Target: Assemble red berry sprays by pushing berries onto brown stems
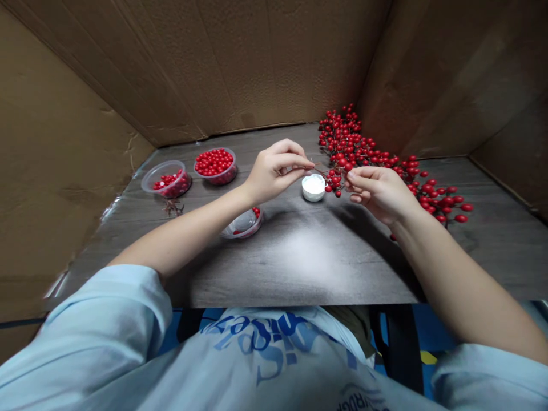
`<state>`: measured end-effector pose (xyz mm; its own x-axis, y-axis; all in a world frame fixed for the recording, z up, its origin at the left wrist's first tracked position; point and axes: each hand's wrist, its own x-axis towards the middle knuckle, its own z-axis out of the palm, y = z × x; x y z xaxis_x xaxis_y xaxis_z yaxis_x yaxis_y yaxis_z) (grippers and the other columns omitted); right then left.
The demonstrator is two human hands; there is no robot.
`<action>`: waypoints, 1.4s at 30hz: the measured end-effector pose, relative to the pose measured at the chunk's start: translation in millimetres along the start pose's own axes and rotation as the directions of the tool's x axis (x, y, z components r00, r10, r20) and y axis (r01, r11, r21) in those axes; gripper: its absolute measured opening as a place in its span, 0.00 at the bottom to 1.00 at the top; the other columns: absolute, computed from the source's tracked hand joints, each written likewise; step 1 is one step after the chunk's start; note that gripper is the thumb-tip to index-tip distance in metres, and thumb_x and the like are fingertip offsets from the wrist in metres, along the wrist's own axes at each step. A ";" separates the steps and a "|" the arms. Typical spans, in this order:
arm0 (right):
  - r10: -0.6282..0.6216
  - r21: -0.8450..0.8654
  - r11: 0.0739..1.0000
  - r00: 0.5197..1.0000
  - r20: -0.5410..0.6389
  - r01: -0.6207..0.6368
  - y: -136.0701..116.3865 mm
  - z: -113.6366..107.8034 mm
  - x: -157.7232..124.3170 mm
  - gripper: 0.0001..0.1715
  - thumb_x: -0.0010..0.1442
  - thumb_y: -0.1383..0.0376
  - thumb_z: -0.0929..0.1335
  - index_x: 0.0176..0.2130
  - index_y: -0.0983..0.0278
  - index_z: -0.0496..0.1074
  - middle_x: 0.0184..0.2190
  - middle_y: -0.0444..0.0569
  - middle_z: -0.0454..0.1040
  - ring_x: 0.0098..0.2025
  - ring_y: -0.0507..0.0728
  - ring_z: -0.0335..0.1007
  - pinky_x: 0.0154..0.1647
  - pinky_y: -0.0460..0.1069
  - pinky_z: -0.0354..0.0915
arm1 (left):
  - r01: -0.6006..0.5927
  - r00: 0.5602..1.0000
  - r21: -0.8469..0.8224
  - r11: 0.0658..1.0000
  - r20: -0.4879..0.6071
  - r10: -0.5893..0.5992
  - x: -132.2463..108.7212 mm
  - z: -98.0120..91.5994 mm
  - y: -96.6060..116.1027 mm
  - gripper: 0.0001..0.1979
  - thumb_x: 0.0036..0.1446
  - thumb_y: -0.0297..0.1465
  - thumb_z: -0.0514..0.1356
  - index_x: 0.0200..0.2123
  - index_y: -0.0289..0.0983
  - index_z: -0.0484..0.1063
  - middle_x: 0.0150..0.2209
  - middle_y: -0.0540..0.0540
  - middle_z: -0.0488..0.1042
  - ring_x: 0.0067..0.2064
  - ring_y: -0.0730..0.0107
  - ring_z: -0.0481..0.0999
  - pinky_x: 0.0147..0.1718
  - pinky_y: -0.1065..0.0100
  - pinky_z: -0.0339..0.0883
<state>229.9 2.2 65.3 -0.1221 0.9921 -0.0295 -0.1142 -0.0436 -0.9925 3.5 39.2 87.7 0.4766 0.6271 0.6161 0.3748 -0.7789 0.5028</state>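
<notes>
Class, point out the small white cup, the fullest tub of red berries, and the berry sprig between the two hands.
small white cup (313, 185): head view, its white top.
fullest tub (222, 178): head view, its front wall.
berry sprig (334, 180): head view, its berry cluster.

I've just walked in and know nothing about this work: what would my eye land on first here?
The bright heap of red berry sprigs along the back right of the dark table stands out first. In the middle, the left hand and right hand pinch a small berry sprig between them, close by a little white pot. Further left sits a clear cup full of loose red berries.
</notes>
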 end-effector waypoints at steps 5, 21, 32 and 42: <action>0.007 -0.023 1.000 1.000 0.008 -0.007 6.3 -4.3 2.5 0.21 0.38 0.56 0.77 0.20 0.66 0.67 0.16 0.45 0.62 0.18 0.47 0.57 0.15 0.44 0.55 | 0.074 0.994 -0.081 0.994 0.091 -0.067 4.0 -3.9 6.1 0.07 0.46 0.37 0.66 0.29 0.42 0.77 0.32 0.46 0.71 0.39 0.67 0.72 0.39 0.63 0.66; -0.034 -0.165 0.986 0.953 -0.301 -0.017 7.4 0.6 12.1 0.10 0.41 0.67 0.75 0.19 0.67 0.71 0.18 0.46 0.66 0.18 0.47 0.58 0.14 0.42 0.53 | -0.073 0.947 0.150 0.986 0.321 0.022 27.1 10.2 -23.4 0.04 0.48 0.28 0.60 0.29 0.38 0.75 0.34 0.46 0.69 0.38 0.66 0.70 0.38 0.65 0.62; -0.102 -0.334 0.942 0.941 -0.324 -0.013 12.4 5.1 12.6 0.06 0.47 0.68 0.71 0.22 0.68 0.70 0.19 0.45 0.67 0.17 0.46 0.56 0.16 0.43 0.54 | -0.165 0.847 0.469 0.868 0.519 -0.119 28.9 19.8 -27.7 0.13 0.54 0.31 0.52 0.36 0.36 0.76 0.39 0.44 0.70 0.38 0.68 0.71 0.33 0.68 0.60; -0.165 -0.392 0.919 0.937 -0.309 0.033 16.4 5.9 14.6 0.06 0.47 0.66 0.70 0.24 0.68 0.72 0.20 0.46 0.69 0.17 0.47 0.57 0.16 0.44 0.54 | -0.249 0.795 0.537 0.806 0.588 -0.146 29.2 23.2 -25.0 0.14 0.57 0.32 0.50 0.35 0.36 0.75 0.40 0.43 0.69 0.41 0.66 0.70 0.32 0.69 0.58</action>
<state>220.4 15.3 49.3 0.2090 0.9728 0.0995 0.2775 0.0386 -0.9600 26.4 76.8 79.1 0.7922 0.6073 0.0599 0.6102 -0.7888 -0.0739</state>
